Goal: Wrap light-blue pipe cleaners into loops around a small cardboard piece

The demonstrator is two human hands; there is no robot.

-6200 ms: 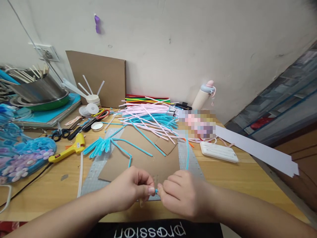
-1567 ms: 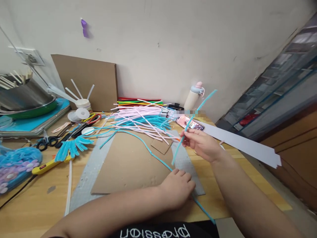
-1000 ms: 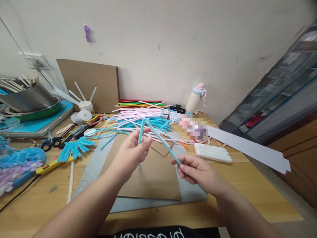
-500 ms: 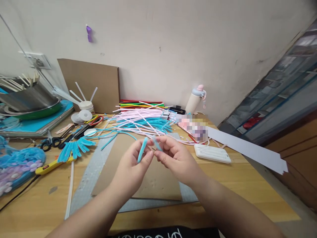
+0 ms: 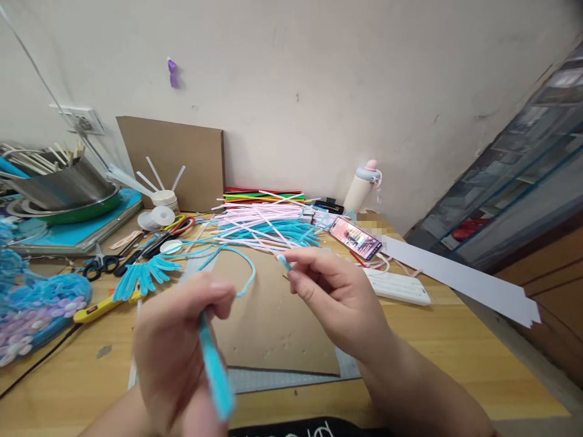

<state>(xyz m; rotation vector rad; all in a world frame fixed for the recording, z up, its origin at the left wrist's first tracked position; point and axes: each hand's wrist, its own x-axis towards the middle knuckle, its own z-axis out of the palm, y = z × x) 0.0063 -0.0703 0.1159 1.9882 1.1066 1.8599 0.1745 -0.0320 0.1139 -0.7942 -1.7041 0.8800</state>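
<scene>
1. Blue and fuzzy, a strip point(image 5: 216, 373) slanted through the near left of the scene, gripped in the left hand point(image 5: 170, 346), both blurred.
2. Near the centre, the right hand point(image 5: 337, 294) pinched a short blue end point(image 5: 283, 261) between thumb and forefinger; whether it belonged to the same strip could not be told.
3. A curved blue stem point(image 5: 254, 273) arced towards the left hand; contact was unclear.
4. By appearance, the step in hand was shaping or joining blue pieces by finger. The next move seemed to call for a steady pinch on the short end and control of the strip's loose tip.
5. Below the hands, a cardboard sheet point(image 5: 277, 334) covered part of a grey mat point(image 5: 264, 381) on the tabletop point(image 5: 437, 358).
6. To the left, a blue looped bundle point(image 5: 144, 274) lay beside a yellow glue gun point(image 5: 92, 312).
7. Pink stems point(image 5: 255, 213) were heaped on the far side; a phone point(image 5: 354, 238) lay to their right.
</scene>
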